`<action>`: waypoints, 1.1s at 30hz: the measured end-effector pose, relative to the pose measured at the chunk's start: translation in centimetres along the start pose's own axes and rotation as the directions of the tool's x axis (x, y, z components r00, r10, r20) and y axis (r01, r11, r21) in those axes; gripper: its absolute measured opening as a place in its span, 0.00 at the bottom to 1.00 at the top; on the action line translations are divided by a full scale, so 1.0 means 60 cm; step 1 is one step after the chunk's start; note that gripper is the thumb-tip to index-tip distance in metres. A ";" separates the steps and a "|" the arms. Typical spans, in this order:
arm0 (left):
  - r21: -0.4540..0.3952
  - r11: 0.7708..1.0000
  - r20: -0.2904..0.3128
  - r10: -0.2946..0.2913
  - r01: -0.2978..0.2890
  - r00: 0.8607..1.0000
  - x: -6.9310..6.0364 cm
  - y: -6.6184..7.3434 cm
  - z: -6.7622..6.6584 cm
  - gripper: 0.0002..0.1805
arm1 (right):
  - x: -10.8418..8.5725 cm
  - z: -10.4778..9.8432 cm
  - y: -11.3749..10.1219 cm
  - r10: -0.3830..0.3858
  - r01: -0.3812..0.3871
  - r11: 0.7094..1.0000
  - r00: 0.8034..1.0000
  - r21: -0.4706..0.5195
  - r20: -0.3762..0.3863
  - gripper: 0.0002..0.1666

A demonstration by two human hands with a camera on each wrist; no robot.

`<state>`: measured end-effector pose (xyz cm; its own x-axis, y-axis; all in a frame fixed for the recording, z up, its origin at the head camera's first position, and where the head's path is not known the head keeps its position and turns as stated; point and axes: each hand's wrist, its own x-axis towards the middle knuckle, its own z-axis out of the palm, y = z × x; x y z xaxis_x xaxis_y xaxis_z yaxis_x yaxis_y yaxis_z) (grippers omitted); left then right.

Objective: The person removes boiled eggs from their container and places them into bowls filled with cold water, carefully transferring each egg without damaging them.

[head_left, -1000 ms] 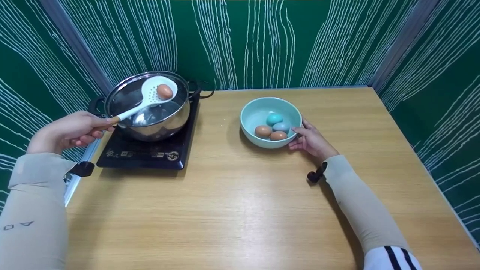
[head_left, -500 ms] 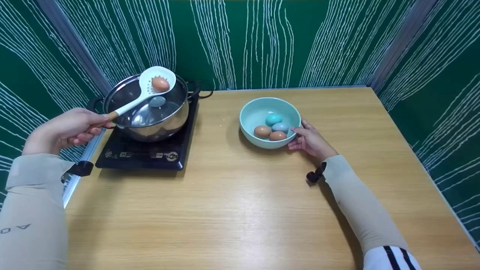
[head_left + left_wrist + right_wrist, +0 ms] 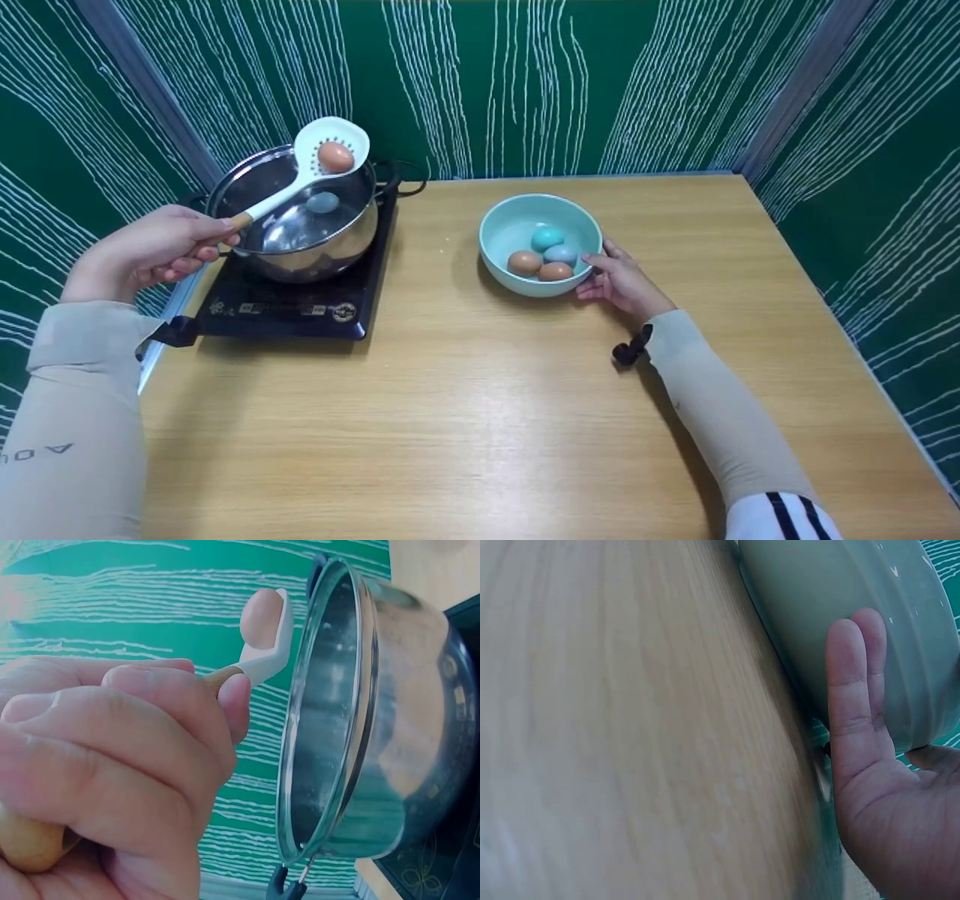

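Note:
My left hand (image 3: 161, 244) grips the wooden handle (image 3: 34, 840) of a white slotted spoon (image 3: 311, 169). A brown egg (image 3: 335, 157) lies in its bowl, raised above the far rim of a steel pot (image 3: 315, 251). A pale oval patch shows inside the pot; I cannot tell whether it is a reflection. My right hand (image 3: 619, 279) holds the right side of a pale green bowl (image 3: 502, 217), thumb at the rim and fingers (image 3: 847, 682) along the outer wall. Inside are two brown eggs (image 3: 525, 262), a blue-grey egg (image 3: 561, 255) and a turquoise egg (image 3: 547, 238).
The pot stands on a black induction cooker (image 3: 281, 319) at the left of the wooden table (image 3: 480, 420). A cable (image 3: 414, 191) runs behind the cooker. Green panels (image 3: 517, 90) with white streaks border the table at the back and sides.
The spoon with the egg has risen from over the pot's opening to its far rim, then shifted slightly right with my left hand. My right hand and the bowl have stayed in place.

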<state>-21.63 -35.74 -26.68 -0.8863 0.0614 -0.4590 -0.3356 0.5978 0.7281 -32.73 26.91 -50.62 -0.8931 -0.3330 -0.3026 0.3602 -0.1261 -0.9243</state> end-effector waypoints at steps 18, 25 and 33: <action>0.029 0.997 0.020 0.076 -0.077 0.997 0.020 0.046 0.054 0.21 | 0.000 0.001 -0.002 0.003 -0.003 1.000 1.000 -0.017 0.011 0.45; 0.041 0.993 0.052 0.112 -0.114 0.992 0.029 0.063 0.075 0.21 | -0.001 0.001 -0.002 0.015 -0.015 1.000 1.000 -0.015 0.001 0.46; 0.034 0.992 0.049 0.120 -0.122 0.992 0.040 0.070 0.098 0.21 | -0.001 0.002 -0.003 0.021 -0.021 1.000 1.000 -0.007 -0.014 0.47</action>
<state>-23.28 -28.37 -27.70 -0.9036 0.1715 -0.3927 -0.2143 0.6129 0.7606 -32.70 26.83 -50.37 -0.8890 -0.3228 -0.3248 0.3769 -0.1129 -0.9193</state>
